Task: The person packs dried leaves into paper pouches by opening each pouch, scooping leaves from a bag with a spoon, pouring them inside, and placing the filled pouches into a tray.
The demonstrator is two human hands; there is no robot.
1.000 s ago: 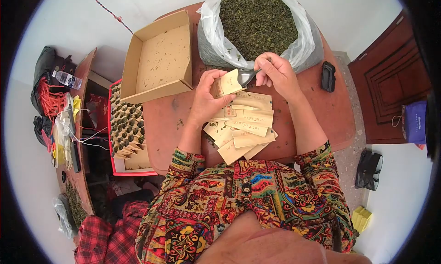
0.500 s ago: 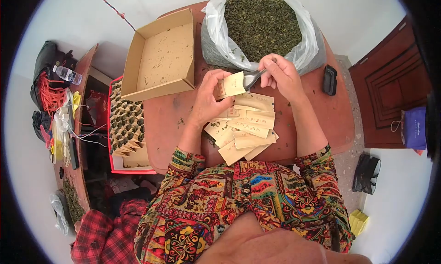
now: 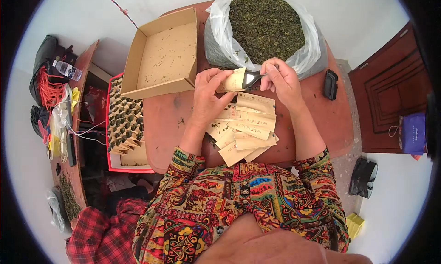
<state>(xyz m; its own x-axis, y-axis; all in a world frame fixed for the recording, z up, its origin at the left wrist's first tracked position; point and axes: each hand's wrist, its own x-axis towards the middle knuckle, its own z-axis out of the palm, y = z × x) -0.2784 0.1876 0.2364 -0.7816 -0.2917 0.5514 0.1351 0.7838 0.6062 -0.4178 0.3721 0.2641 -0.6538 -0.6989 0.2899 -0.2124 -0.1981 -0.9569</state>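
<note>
Packet (image 3: pixel 234 81) over reddish table (image 3: pixel 164 126); white walls (image 3: pixel 374 27) beyond.

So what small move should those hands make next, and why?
I'd probably tip the spoon gently towards the packet. The right hand holds its handle, its bowl is at the packet's open end, and the left hand grips the packet. I can't tell whether any leaves are in the bowl.

Small packing room (leaf-filled bag (image 3: pixel 267 29), packets (image 3: pixel 250 126)).
</note>
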